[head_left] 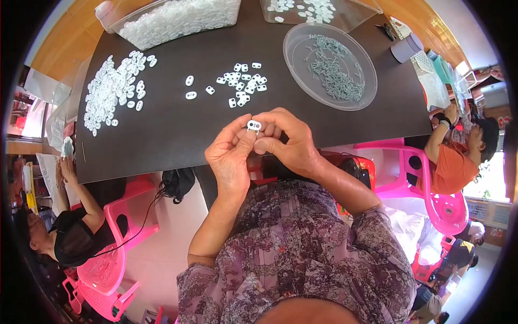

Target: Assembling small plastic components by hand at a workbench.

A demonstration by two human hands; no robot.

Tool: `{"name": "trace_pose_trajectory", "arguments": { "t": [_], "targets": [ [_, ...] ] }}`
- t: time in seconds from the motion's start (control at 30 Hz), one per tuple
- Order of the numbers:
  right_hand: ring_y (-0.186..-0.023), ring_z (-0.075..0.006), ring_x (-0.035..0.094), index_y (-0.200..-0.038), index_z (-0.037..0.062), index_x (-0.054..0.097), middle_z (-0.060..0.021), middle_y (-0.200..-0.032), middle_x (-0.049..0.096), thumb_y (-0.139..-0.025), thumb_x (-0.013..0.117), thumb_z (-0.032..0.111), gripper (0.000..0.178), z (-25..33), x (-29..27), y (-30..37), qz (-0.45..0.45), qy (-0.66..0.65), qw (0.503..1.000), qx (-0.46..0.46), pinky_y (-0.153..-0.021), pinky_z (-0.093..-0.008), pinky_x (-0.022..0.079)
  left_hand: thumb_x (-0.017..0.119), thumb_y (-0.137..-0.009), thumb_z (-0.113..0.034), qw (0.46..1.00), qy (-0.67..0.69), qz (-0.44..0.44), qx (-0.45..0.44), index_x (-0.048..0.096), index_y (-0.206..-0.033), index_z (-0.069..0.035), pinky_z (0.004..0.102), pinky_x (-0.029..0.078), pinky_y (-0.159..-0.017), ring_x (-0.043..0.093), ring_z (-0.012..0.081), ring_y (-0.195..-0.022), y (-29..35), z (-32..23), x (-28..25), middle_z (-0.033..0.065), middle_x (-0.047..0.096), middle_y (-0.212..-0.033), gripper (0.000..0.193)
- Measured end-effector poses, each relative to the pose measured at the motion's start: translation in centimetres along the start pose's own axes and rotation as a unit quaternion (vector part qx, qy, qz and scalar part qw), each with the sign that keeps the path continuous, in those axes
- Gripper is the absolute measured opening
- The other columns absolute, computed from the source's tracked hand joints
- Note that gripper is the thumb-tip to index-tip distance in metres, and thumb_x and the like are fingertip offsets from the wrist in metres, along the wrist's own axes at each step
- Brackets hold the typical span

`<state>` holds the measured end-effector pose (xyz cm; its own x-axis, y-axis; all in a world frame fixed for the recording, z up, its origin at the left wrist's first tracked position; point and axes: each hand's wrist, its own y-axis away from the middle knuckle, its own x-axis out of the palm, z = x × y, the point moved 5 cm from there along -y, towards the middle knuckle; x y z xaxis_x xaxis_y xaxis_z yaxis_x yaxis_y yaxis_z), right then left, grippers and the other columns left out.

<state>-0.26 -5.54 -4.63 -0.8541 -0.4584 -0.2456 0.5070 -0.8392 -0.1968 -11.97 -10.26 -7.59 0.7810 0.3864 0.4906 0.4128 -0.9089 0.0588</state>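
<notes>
Just over the table's near edge, my left hand (231,151) and my right hand (288,137) meet around a small white two-holed plastic piece (253,125). Thumb and fingers of both hands are closed on it, and thin pale prongs show below it. Beyond my fingers lies a loose cluster of similar white two-holed pieces (245,82). Two oval white pieces (190,81) lie apart to the left, and a large heap of oval pieces (110,92) spreads at the table's left. A round clear tray (291,67) of small grey-green pins (334,70) stands right of the cluster.
A clear bin (175,32) full of white pieces stands at the far left, another clear bin (356,19) at the far right. Pliers (386,31) and a lidded tub (406,48) sit by the right edge. People in black (81,237) and orange (452,167) sit at either side.
</notes>
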Motion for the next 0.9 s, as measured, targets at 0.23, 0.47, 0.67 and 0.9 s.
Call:
{"name": "trace_pose_trajectory", "arguments": {
  "t": [0.23, 0.47, 0.67, 0.9],
  "targets": [
    [-0.068, -0.0225, 0.052, -0.097, 0.0030, 0.059, -0.0077, -0.076, 0.055, -0.066, 0.068, 0.001, 0.032, 1.2, -0.6, 0.2, -0.076, 0.149, 0.970, -0.175, -0.059, -0.0325, 0.043, 0.058, -0.085, 0.004, 0.997, 0.039, -0.009, -0.065, 0.060, -0.106, 0.008, 0.0215, 0.050, -0.063, 0.060, 0.0098, -0.070, 0.4, -0.2, 0.8, 0.0104, 0.065, -0.087, 0.022],
    [-0.066, -0.0226, 0.052, -0.091, 0.0018, 0.061, -0.0076, -0.075, 0.057, -0.067, 0.068, 0.000, 0.025, 1.2, -1.4, 0.8, -0.106, 0.152, 0.964, -0.191, -0.057, -0.0323, 0.043, 0.059, -0.085, 0.000, 1.000, -0.027, 0.008, 0.002, 0.063, -0.101, 0.007, 0.0220, 0.049, -0.062, 0.059, 0.0109, -0.068, 0.9, -0.1, 1.3, 0.0095, 0.066, -0.088, 0.019],
    [-0.064, -0.0218, 0.053, -0.090, 0.0017, 0.061, -0.0075, -0.074, 0.057, -0.066, 0.069, 0.000, 0.025, 1.1, -1.5, 1.2, -0.093, 0.111, 0.975, -0.169, -0.057, -0.0313, 0.043, 0.062, -0.084, -0.003, 0.997, -0.063, 0.041, 0.032, 0.063, -0.101, 0.007, 0.0219, 0.047, -0.063, 0.057, 0.0109, -0.069, 0.8, -0.3, 0.8, 0.0087, 0.066, -0.087, 0.019],
    [-0.063, -0.0209, 0.053, -0.089, 0.0020, 0.062, -0.0072, -0.073, 0.058, -0.066, 0.071, 0.001, 0.025, 1.7, -1.5, 1.2, -0.101, 0.104, 0.973, -0.181, -0.056, -0.0309, 0.044, 0.062, -0.085, -0.004, 0.993, -0.086, 0.029, 0.078, 0.063, -0.104, 0.005, 0.0206, 0.046, -0.064, 0.057, 0.0095, -0.075, 1.2, -0.8, 0.8, 0.0070, 0.064, -0.091, 0.021]
  ]
}}
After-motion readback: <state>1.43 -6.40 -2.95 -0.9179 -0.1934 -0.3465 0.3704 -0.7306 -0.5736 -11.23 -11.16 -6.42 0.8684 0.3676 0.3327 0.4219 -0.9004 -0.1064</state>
